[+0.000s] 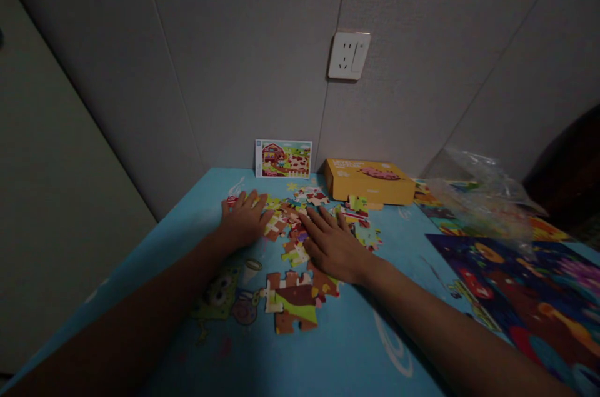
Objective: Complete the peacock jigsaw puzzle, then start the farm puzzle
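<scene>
Loose jigsaw pieces (295,253) lie in a heap on the blue patterned tabletop (356,347). My left hand (244,221) rests flat at the heap's left side, fingers spread over some pieces. On the right side, my right hand (335,246) lies palm down with its fingers stretched across other pieces, some hidden beneath it. Nearer to me is a joined cluster of pieces (296,303) in brown, green and cream. A picture card (285,159) showing a red barn and a cow leans against the wall behind the heap.
A yellow puzzle box (368,183) stands behind the heap to the right, near the wall. Crumpled clear plastic (487,197) lies farther right, beside a dark colourful picture sheet (529,303). A socket plate (349,55) is on the wall.
</scene>
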Demonstrator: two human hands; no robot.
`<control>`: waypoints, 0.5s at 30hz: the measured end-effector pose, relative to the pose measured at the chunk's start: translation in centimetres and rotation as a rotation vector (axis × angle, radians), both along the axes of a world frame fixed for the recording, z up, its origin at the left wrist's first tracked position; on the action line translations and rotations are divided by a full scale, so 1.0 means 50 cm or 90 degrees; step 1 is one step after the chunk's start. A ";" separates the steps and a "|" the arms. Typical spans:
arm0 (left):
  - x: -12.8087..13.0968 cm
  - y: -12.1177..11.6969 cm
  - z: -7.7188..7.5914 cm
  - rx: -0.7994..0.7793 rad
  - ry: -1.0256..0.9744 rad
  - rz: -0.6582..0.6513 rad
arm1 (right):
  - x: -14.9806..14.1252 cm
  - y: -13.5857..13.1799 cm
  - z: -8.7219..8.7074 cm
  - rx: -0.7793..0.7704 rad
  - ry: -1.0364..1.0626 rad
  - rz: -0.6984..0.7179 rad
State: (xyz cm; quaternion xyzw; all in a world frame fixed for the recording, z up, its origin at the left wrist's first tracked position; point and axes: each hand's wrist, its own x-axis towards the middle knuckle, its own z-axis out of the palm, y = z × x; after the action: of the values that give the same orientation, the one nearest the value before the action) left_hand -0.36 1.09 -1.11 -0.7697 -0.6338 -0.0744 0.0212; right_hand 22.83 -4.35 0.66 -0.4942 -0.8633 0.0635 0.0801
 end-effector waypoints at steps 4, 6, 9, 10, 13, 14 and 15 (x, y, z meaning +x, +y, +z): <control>-0.003 0.001 -0.003 0.001 0.008 0.084 | 0.002 -0.003 0.010 -0.028 0.003 0.071; -0.001 0.001 -0.001 -0.001 0.010 0.090 | 0.003 -0.005 0.018 -0.047 0.020 0.128; 0.005 -0.001 0.007 -0.009 -0.003 0.068 | 0.002 -0.009 0.029 -0.072 0.057 0.217; 0.007 -0.002 0.010 -0.016 -0.010 0.026 | 0.002 -0.010 0.032 -0.079 0.075 0.249; 0.013 -0.007 0.019 -0.050 -0.013 -0.185 | 0.002 -0.011 0.037 -0.100 0.151 0.341; 0.014 -0.009 0.020 -0.058 -0.008 -0.237 | 0.001 -0.011 0.038 -0.104 0.179 0.355; 0.014 -0.010 0.020 -0.061 -0.001 -0.258 | 0.001 -0.010 0.037 -0.102 0.201 0.359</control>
State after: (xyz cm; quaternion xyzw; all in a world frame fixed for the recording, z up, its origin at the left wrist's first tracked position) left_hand 0.34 0.59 -0.12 -0.8817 -0.4684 -0.0474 -0.0312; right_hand 22.89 -4.85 2.52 -0.2246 -0.9352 0.2270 0.1531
